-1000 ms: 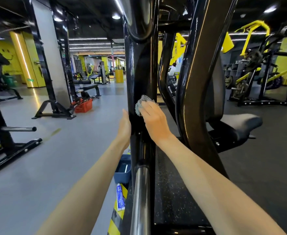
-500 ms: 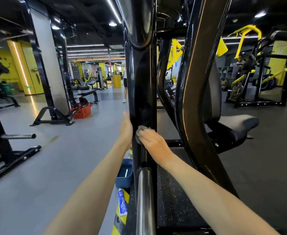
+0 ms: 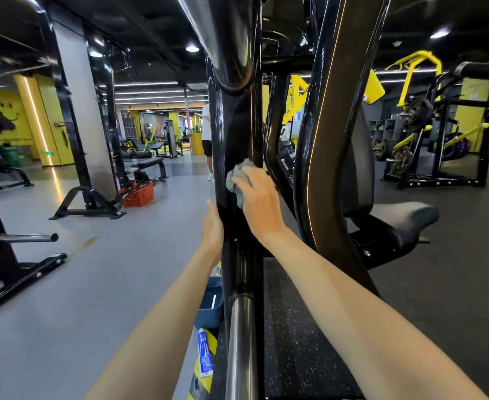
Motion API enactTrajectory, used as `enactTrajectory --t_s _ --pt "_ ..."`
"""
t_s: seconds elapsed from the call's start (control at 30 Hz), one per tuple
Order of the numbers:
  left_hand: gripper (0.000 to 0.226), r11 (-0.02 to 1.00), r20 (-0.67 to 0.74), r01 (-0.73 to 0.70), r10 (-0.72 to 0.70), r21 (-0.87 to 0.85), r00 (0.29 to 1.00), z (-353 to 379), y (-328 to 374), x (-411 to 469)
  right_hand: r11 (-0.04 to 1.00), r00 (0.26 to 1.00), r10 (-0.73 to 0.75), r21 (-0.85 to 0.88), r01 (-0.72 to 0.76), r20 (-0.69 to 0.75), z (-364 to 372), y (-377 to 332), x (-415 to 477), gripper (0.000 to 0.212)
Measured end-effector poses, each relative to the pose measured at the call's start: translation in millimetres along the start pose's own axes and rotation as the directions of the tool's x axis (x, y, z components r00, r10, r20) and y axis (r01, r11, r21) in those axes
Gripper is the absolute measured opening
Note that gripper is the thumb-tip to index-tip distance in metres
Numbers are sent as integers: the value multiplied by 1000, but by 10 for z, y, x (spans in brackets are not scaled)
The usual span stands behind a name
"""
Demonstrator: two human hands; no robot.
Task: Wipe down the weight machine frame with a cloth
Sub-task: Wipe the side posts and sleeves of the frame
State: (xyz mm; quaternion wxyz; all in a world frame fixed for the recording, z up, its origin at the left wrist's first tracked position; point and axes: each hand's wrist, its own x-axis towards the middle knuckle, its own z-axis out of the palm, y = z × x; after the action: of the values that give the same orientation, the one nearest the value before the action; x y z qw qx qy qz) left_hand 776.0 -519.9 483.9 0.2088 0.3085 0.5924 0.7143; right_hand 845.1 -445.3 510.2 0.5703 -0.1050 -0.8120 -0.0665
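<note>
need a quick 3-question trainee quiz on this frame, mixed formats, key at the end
1. True or false: the right hand holds the grey cloth against the black upright.
2. The left hand is: A hanging free; B flat against the upright's left side, below the cloth; C gripping the cloth.
3. Short answer: what lies on the floor just nearer the camera than the blue bin?
Key: 1 true; 2 B; 3 a blue-and-white tube.
</note>
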Motion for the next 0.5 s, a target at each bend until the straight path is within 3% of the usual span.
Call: enactTrajectory --t_s 0.07,0.13,0.17,0.23,0.3,0.37,0.5 --pt "58 1000 5 -14 14 17 1000 1 -6 6 1000 1000 23 -6 -23 -13 62 -2 -115 36" --pt "57 999 24 -27 26 29 999 8 -13 -15 1000 979 -4 27 -1 202 111 -13 -479 40" --pt "57 1000 38 -10 9 27 999 12 -11 -25 995 963 -85 73 68 256 134 6 -634 42" --pt "59 999 78 18 -22 45 997 -16 4 14 988 975 -98 136 71 201 188 50 -684 44" --pt "64 996 72 38 -44 82 996 -85 75 89 994 996 -1 110 -9 91 227 46 -403 48" --pt "69 990 93 27 -40 141 995 -131 179 150 998 1000 -14 60 15 -22 213 3 80 61" --pt "65 988 46 -103 98 117 994 -46 475 216 996 992 -80 -31 78 -97 147 -59 820 64"
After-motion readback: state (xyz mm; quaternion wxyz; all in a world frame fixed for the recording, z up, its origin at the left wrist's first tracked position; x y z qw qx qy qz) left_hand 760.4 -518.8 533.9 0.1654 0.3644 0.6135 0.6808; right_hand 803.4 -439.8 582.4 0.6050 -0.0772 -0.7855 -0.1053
